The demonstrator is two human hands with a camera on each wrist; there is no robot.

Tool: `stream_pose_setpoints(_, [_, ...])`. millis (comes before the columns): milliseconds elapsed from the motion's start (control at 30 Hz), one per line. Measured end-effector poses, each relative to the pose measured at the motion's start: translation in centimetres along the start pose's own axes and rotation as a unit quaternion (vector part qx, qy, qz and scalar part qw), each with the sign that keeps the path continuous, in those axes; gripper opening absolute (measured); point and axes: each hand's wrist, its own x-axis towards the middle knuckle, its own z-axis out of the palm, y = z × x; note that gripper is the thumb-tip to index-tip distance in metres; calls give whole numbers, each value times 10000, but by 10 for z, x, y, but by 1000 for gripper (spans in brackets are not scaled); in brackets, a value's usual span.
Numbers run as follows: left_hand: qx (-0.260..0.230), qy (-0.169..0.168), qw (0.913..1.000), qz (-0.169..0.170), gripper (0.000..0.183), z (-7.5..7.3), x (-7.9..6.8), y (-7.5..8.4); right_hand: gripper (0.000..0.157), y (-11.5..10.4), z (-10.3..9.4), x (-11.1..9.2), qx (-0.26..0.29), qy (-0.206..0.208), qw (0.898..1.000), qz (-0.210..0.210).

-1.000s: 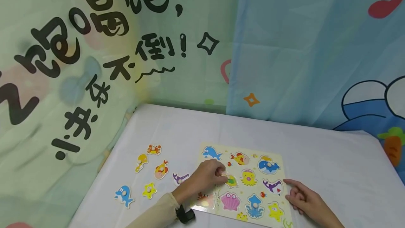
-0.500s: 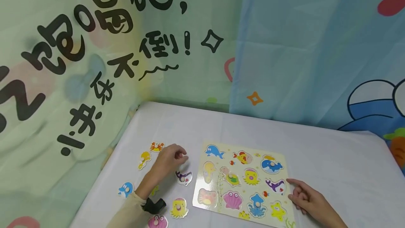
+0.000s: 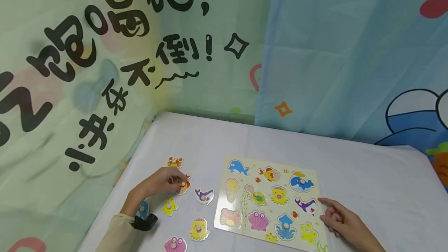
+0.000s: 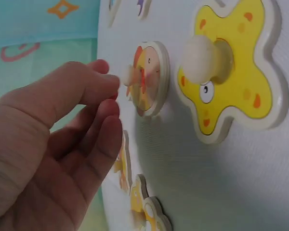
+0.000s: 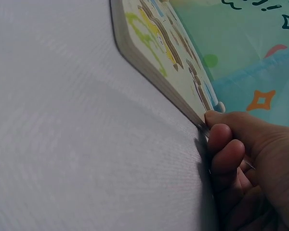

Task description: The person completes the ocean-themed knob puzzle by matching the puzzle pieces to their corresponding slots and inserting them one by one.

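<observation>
My left hand (image 3: 164, 182) reaches over the loose pieces, thumb and fingers bent around nothing. In the left wrist view its fingertips are right beside the knob of a round fish piece (image 4: 149, 79); a small gap shows there. A yellow starfish piece (image 4: 236, 62) with a wooden knob lies nearer the camera. My right hand (image 3: 341, 219) rests at the right edge of a sea-animal peg puzzle board (image 3: 224, 205), thumb and index fingertips touching it. Knobbed turtle (image 3: 256, 197), whale (image 3: 301, 183) and squid (image 3: 285, 230) pieces sit in the board.
More loose pieces lie left of the board: a crab (image 3: 174, 161), a purple whale (image 3: 204, 196), an octopus (image 3: 199, 229), a pink shell (image 3: 175, 245) and a blue dolphin (image 3: 142, 210) partly behind the left wrist. A white cloth (image 3: 367, 174) covers the table; printed curtains (image 3: 332, 49) hang behind.
My left hand has moved left from the turtle on the board, across the table, to the fish piece. The right hand stays at the board's edge. The view has shifted slightly.
</observation>
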Motion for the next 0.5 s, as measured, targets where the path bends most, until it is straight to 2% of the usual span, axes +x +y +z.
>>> stream_pose_setpoints(167, [180,-172,9997,-13,22,1,2,-1,72,2,1,0,55,-3,10000,51])
stream_pose_setpoints(500, [517,-8,9987,-5,18,4,5,-1,71,3,1,0,-41,61,10000,21])
